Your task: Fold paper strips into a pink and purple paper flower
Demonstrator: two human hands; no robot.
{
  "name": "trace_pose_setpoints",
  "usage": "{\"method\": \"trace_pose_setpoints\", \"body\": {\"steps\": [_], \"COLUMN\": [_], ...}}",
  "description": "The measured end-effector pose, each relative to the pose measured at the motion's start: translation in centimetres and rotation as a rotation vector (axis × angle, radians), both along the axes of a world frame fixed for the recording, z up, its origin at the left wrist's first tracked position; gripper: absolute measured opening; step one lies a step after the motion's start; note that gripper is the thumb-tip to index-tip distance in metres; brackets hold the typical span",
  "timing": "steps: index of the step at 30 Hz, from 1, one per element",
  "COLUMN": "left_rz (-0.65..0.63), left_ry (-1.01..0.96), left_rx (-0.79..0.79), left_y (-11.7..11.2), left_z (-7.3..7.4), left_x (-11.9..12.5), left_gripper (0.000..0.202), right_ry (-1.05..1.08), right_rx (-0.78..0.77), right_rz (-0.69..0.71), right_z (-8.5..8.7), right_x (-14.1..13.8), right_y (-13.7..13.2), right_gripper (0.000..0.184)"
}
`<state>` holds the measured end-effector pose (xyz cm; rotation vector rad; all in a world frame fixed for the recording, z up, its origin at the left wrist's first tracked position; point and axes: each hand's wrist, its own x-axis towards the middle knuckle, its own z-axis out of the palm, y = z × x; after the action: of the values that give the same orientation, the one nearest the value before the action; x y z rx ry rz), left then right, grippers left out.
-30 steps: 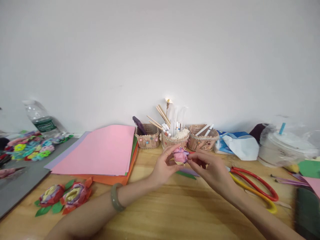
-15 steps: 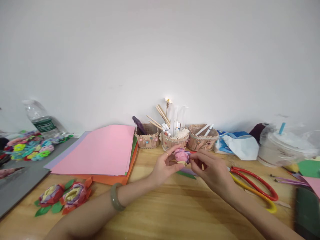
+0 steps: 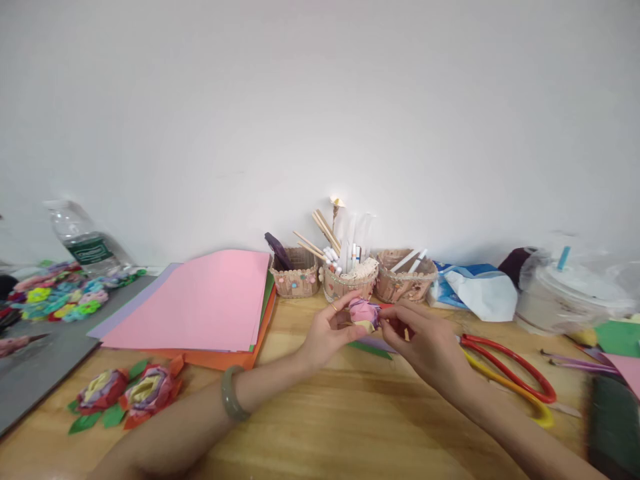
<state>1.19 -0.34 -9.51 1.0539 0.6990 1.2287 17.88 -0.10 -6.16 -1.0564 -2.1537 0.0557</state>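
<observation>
Both hands meet over the middle of the wooden table (image 3: 320, 427). My left hand (image 3: 327, 333), with a ring and a green bangle on its wrist, pinches a small folded paper flower (image 3: 363, 313) in pink and purple with a yellowish base. My right hand (image 3: 425, 340) grips the same flower from the right, thumb and fingers closed on its edge. Under the hands lie a green paper leaf (image 3: 370, 349) and a purple paper piece.
A stack of coloured sheets (image 3: 200, 307), pink on top, lies at the left. Three small stick baskets (image 3: 350, 277) hold pens and sticks by the wall. Two finished paper flowers (image 3: 127, 393) lie front left; a bottle (image 3: 83, 240), red and yellow loops (image 3: 510, 373) and a lidded cup (image 3: 565, 293) surround.
The hands stay nearly in place. The paper flower has turned slightly between the fingers, and the right fingers have shifted their hold on its edge.
</observation>
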Motion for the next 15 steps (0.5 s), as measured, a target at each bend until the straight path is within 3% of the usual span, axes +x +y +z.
{"method": "trace_pose_setpoints", "body": {"steps": [2,4,6,12,15], "left_rz": [0.01,0.024,0.037,0.062,0.048], "left_ry": [0.012,0.019,0.017,-0.013,-0.01], "left_rx": [0.0,0.005,0.012,-0.001,-0.003], "left_y": [0.0,0.1,0.2,0.2,0.1], "left_z": [0.1,0.1,0.1,-0.2,-0.1], "left_x": [0.0,0.0,0.0,0.0,0.1], "left_gripper": [0.068,0.068,0.066,0.064,0.066], "right_ry": [-0.033,-0.026,0.034,0.309,0.39], "right_rx": [0.115,0.101,-0.032,-0.627,-0.759], "right_rz": [-0.029,-0.006,0.044,0.085,0.084], "right_z": [-0.4,-0.4,0.0,1.7,1.6], "right_x": [0.0,0.1,0.1,0.0,0.1], "right_y": [0.0,-0.1,-0.1,0.3,0.5], "right_gripper": [0.02,0.022,0.022,0.027,0.024]}}
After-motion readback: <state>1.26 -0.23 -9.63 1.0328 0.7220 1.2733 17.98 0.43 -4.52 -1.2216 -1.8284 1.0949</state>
